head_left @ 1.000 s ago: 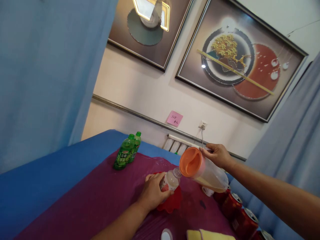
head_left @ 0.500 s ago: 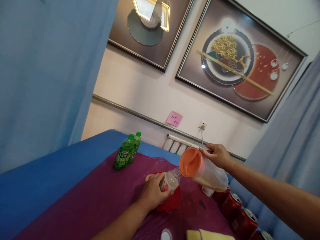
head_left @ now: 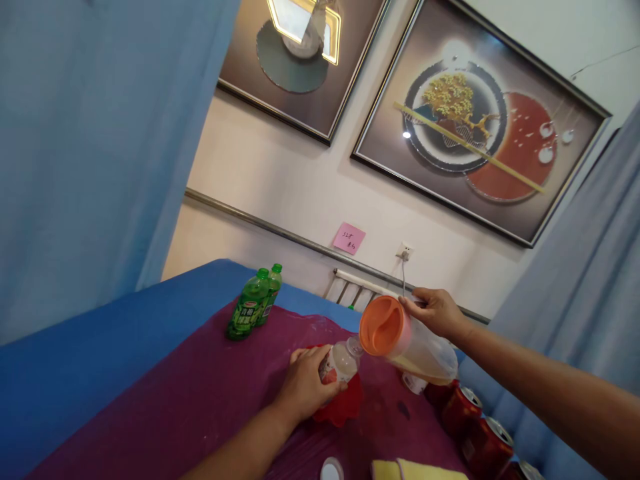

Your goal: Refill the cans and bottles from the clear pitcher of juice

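My left hand [head_left: 310, 383] is wrapped round a clear plastic bottle [head_left: 344, 362] with a printed label, tilted over a red scalloped dish [head_left: 347, 403]. My right hand [head_left: 435, 312] grips the handle of a translucent pitcher [head_left: 425, 353] with an orange lid [head_left: 383, 325]. The pitcher lies tipped on its side, lid end to the left, with pale yellowish liquid along its lower wall. Its lid is right at the uncapped mouth of the bottle. Whether liquid is flowing between them is hard to make out.
Two green bottles [head_left: 249, 310] stand at the back left of the purple sheet [head_left: 200, 400]. Several red cans [head_left: 486, 445] line the right edge. A white cap [head_left: 331, 469] and a folded yellow cloth [head_left: 417, 470] lie at the front. Blue curtains [head_left: 100, 147] hang on both sides.
Almost nothing differs. Both hands keep their grip on the bottle and the pitcher, and the view has shifted very slightly.
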`<state>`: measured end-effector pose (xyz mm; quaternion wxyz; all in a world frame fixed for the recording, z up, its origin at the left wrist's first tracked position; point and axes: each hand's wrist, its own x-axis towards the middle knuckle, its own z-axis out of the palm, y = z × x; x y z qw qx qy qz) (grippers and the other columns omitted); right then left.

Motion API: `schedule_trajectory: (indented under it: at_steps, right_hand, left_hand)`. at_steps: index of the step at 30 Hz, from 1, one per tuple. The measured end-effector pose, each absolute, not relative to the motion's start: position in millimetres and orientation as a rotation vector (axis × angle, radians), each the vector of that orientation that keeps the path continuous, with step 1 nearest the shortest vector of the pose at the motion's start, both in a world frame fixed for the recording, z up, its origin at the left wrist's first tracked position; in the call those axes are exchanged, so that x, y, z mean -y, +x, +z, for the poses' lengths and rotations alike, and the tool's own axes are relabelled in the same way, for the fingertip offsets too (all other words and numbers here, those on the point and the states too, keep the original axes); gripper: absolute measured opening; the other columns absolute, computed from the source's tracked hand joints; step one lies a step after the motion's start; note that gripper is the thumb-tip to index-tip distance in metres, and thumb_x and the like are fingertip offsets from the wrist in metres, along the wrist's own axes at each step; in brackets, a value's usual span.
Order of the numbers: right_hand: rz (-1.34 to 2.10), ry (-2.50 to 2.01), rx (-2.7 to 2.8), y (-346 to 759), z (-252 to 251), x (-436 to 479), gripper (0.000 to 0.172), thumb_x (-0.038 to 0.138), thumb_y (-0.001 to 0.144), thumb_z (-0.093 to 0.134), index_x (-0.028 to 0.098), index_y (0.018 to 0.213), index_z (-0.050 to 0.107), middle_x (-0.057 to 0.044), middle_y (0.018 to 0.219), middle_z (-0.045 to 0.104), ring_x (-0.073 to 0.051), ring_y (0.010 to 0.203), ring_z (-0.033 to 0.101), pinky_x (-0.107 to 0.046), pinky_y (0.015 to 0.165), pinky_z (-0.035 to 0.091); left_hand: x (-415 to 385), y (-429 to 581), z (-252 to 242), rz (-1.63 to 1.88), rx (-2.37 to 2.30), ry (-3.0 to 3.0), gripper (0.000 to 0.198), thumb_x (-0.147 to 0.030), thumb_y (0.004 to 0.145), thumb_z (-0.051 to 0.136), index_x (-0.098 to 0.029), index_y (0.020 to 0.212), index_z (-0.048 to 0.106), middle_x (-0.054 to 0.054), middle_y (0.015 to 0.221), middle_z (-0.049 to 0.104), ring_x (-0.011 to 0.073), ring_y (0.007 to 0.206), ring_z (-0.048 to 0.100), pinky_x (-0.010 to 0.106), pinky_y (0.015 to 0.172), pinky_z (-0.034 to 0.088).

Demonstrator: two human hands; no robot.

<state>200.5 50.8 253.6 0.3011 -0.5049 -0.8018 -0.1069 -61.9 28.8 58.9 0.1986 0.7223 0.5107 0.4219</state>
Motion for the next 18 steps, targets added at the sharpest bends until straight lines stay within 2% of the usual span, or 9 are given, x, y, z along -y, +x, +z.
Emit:
schedule_trajectory:
  at_steps: [18]
  right_hand:
    - [-0.248, -1.331, 2.113, 204.2, 248.1, -51.9, 0.054, 0.061, 0.083, 0.054, 0.024, 0.054, 0.030, 0.006, 0.052, 0.025, -0.010, 0.050, 0.024, -0.026, 0.048, 0.017]
  left_hand:
    - [-26.6, -62.1, 61.3, 1.191, -1.415, 2.014, 0.054, -0.032, 0.065, 0.082, -0.026, 0.117, 0.068, 0.005, 0.119, 0.075, 0.0282, 0.113, 0.065, 0.041, 0.105, 0.037]
